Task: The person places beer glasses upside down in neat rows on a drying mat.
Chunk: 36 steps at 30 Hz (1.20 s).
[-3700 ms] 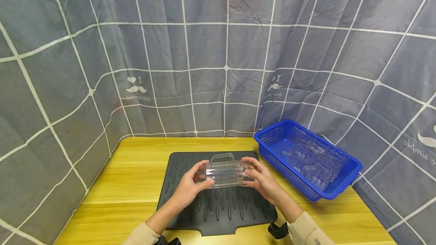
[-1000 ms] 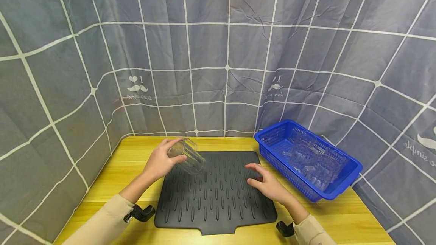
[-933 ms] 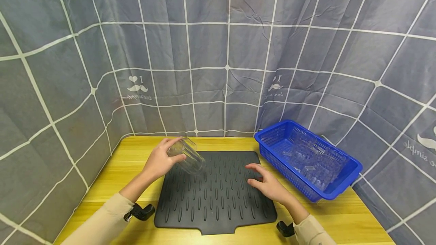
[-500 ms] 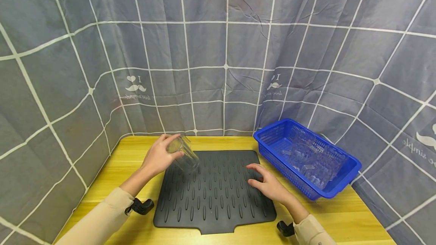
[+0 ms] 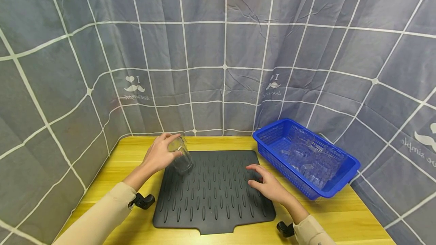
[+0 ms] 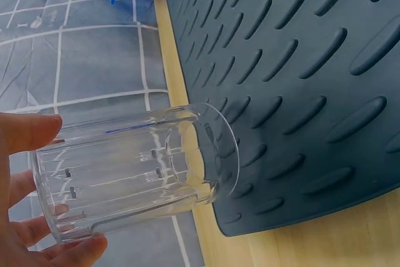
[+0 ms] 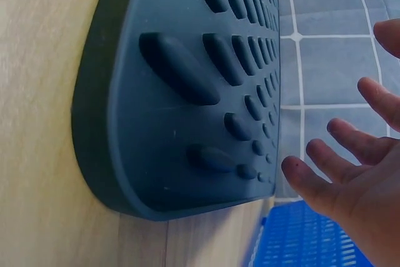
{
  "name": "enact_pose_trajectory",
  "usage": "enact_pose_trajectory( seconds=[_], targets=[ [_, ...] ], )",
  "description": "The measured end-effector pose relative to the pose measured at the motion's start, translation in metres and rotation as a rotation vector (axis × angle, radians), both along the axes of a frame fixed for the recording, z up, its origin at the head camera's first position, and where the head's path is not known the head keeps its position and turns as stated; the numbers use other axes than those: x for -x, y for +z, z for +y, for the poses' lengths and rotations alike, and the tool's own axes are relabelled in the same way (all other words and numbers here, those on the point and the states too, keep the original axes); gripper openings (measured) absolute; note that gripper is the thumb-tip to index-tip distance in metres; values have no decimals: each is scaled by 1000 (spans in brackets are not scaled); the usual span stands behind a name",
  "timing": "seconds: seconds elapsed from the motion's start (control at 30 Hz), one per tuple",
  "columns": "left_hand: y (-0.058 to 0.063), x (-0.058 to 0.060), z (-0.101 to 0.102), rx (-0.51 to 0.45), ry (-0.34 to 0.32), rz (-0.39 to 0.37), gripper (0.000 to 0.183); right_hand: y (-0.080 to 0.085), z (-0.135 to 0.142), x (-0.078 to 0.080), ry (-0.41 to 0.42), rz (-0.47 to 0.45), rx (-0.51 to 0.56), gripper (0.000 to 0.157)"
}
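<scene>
Head view: held the glass (image 5: 184,160) tilted in the left hand (image 5: 159,155), over the far left corner of the mat (image 5: 214,196). Gripped its upper end with bent fingers and thumb, on opposite sides in the left wrist view. Could not tell contact from a slight gap between its lower end and the mat. Held the right hand (image 5: 267,185) at the mat's right edge, with fingers parted, loosely bent and gripping nothing. Saw the basket (image 5: 289,173) just right of the mat, with clear glassware (image 5: 306,158) inside. Saw the table (image 5: 105,177) beneath the mat and the curtain (image 5: 204,48) beyond its far edge.
</scene>
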<state>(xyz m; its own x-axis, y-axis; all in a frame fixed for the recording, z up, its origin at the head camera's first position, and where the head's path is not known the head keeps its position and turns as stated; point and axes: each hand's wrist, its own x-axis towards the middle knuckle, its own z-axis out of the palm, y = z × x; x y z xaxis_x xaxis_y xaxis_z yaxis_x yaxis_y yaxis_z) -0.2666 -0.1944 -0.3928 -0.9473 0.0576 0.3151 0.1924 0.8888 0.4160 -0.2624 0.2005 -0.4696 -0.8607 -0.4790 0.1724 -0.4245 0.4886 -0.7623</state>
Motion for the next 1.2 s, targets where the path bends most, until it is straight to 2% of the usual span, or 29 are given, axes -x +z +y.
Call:
enact_pose_trajectory(
  seconds=[0.6,0.93,1.2],
  targets=[
    [-5,19,-1,27,5,-27,63,-2,0,-2,-4,-30,3,44],
    [-6,28,2,28,4,-41,62,-6,0,3,-3,-5,3,44],
    [-12,31,4,43,3,-65,62,-10,1,0,-17,-40,5,43]
  ],
)
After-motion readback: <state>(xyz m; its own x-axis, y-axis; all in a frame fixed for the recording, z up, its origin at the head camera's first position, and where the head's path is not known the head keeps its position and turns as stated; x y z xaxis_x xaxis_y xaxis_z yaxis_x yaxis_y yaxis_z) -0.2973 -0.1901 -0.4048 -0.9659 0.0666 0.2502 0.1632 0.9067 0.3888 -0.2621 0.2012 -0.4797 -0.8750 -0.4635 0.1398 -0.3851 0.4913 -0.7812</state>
